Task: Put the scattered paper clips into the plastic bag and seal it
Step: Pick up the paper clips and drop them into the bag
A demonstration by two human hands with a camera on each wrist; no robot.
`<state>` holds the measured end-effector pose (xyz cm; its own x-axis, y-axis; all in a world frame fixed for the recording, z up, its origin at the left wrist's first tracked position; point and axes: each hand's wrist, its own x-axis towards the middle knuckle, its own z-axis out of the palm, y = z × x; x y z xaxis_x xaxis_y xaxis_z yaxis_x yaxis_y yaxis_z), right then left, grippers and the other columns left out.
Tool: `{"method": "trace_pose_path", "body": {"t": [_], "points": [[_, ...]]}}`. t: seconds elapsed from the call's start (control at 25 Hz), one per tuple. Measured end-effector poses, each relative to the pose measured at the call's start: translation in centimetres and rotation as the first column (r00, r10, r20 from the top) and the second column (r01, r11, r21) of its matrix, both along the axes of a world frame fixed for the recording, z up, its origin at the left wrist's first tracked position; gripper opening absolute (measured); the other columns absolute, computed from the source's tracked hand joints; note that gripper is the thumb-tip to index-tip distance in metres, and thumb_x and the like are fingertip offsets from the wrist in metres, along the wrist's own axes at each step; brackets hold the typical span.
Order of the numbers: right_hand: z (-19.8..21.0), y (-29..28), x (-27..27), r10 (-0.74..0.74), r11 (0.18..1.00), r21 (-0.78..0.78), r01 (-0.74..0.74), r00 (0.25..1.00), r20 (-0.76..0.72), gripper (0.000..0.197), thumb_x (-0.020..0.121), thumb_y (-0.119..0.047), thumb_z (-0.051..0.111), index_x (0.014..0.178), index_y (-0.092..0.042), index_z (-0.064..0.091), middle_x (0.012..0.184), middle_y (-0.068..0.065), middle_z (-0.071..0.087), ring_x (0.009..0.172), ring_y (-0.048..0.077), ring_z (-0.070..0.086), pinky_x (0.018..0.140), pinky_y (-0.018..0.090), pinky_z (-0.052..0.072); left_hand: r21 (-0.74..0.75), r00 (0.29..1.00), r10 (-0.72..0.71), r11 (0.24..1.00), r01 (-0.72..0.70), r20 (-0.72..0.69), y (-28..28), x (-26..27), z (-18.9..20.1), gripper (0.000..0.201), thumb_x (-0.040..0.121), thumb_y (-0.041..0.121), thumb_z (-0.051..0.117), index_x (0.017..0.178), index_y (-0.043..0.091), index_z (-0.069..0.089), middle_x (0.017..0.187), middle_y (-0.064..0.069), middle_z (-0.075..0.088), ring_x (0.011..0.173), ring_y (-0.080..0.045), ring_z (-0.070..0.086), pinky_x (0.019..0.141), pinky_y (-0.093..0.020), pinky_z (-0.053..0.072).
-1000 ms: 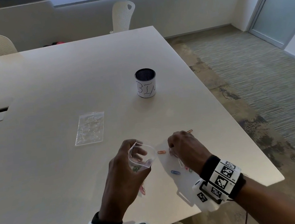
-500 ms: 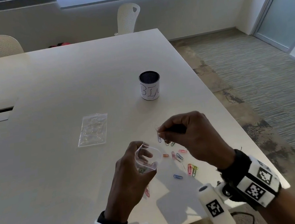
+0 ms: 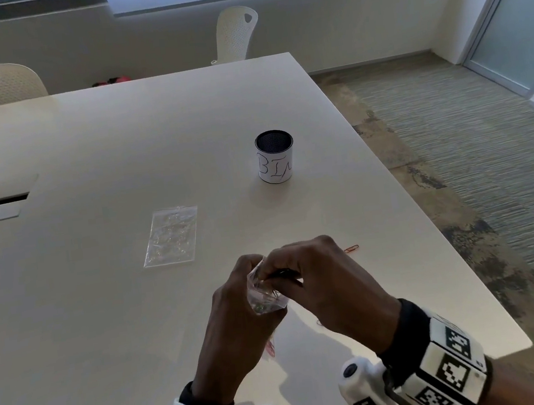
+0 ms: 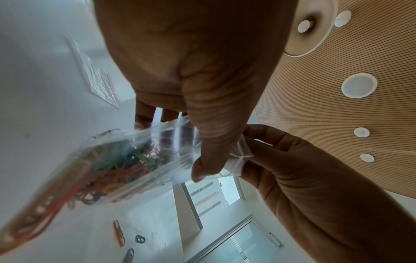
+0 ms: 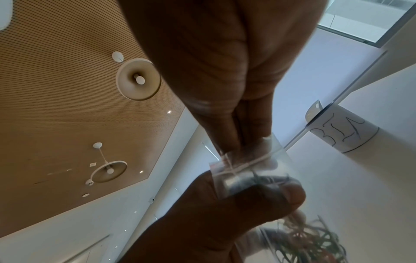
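Observation:
A small clear plastic bag (image 3: 264,296) with several coloured paper clips (image 4: 117,165) inside hangs above the table's near right part. My left hand (image 3: 254,283) grips its upper part, thumb (image 4: 213,151) across the front. My right hand (image 3: 279,273) pinches the bag's top corner at the zip strip (image 5: 234,162), right beside the left thumb (image 5: 258,194). One loose paper clip (image 3: 352,248) lies just beyond the right hand. More loose clips (image 4: 118,233) lie on the table under the bag, and pink ones (image 3: 270,350) show below my left hand.
A second clear bag (image 3: 171,236) lies flat on the white table (image 3: 105,323), to the far left of my hands. A cup labelled BIN (image 3: 275,161) stands farther back. The table's right edge (image 3: 449,247) runs close to my right wrist.
My right hand lifted clips off the table, carried them left to the bag mouth, and now pinches the bag's top corner. The left hand kept hold of the bag.

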<state>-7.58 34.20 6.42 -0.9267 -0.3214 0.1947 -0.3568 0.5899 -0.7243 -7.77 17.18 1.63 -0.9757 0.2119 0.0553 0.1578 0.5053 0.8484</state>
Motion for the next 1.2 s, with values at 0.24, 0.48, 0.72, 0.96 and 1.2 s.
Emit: {"method": "trace_pose_path", "body": {"t": [0.24, 0.48, 0.72, 0.96, 1.2], "points": [[0.6, 0.4, -0.3, 0.04, 0.999, 0.021, -0.04, 0.999, -0.026, 0.009, 0.092, -0.01, 0.075, 0.097, -0.015, 0.08, 0.095, -0.004, 0.077, 0.082, 0.009, 0.073, 0.074, 0.033, 0.06, 0.0, 1.0, -0.019, 1.0, 0.019, -0.006, 0.2, -0.2, 0.2, 0.051, 0.076, 0.007, 0.086, 0.111, 0.033, 0.06, 0.087, 0.019, 0.074, 0.085, 0.003, 0.071, 0.066, -0.006, 0.05], [0.6, 5.8, -3.3, -0.239, 0.965, -0.105, 0.239, 0.971, 0.005, 0.007, 0.085, -0.009, 0.083, 0.088, -0.015, 0.081, 0.077, -0.007, 0.078, 0.069, 0.003, 0.073, 0.071, 0.014, 0.057, 0.043, 1.0, -0.011, 0.999, 0.012, -0.016, 0.2, -0.5, 0.0, 0.044, 0.081, 0.018, 0.087, 0.111, 0.035, 0.06, 0.096, 0.018, 0.073, 0.086, -0.007, 0.071, 0.07, -0.013, 0.057], [-6.5, 11.6, -6.0, -0.426, 0.795, 0.537, 0.283, 0.89, 0.161, 0.032, 0.095, -0.018, 0.072, 0.125, -0.007, 0.069, 0.121, 0.014, 0.069, 0.108, 0.025, 0.067, 0.09, 0.026, 0.05, 0.045, 1.0, -0.004, 0.999, 0.006, -0.026, 0.1, -0.6, -0.3, 0.045, 0.082, 0.015, 0.086, 0.111, 0.037, 0.059, 0.096, 0.018, 0.073, 0.087, -0.008, 0.071, 0.071, -0.012, 0.055], [-8.4, 5.9, -4.2, -0.264, 0.809, 0.566, 0.16, 0.959, 0.106, 0.025, 0.105, -0.029, 0.055, 0.113, -0.009, 0.069, 0.111, 0.01, 0.061, 0.107, 0.026, 0.056, 0.093, 0.035, 0.053, 0.05, 0.999, 0.015, 0.999, -0.013, -0.031, 0.2, -0.9, -0.2, 0.045, 0.082, 0.016, 0.087, 0.111, 0.037, 0.059, 0.095, 0.019, 0.073, 0.085, -0.006, 0.071, 0.069, -0.007, 0.051], [-9.7, 1.5, -3.1, -0.123, 0.844, 0.534, 0.049, 0.987, 0.104, 0.013, 0.098, -0.011, 0.059, 0.101, -0.014, 0.071, 0.106, 0.006, 0.062, 0.101, 0.024, 0.057, 0.084, 0.035, 0.056, 0.042, 0.999, 0.013, 0.999, -0.012, -0.038, 0.3, -1.0, 0.1, 0.047, 0.079, 0.022, 0.09, 0.112, 0.036, 0.06, 0.097, 0.024, 0.074, 0.087, -0.001, 0.073, 0.07, -0.008, 0.053]]}}
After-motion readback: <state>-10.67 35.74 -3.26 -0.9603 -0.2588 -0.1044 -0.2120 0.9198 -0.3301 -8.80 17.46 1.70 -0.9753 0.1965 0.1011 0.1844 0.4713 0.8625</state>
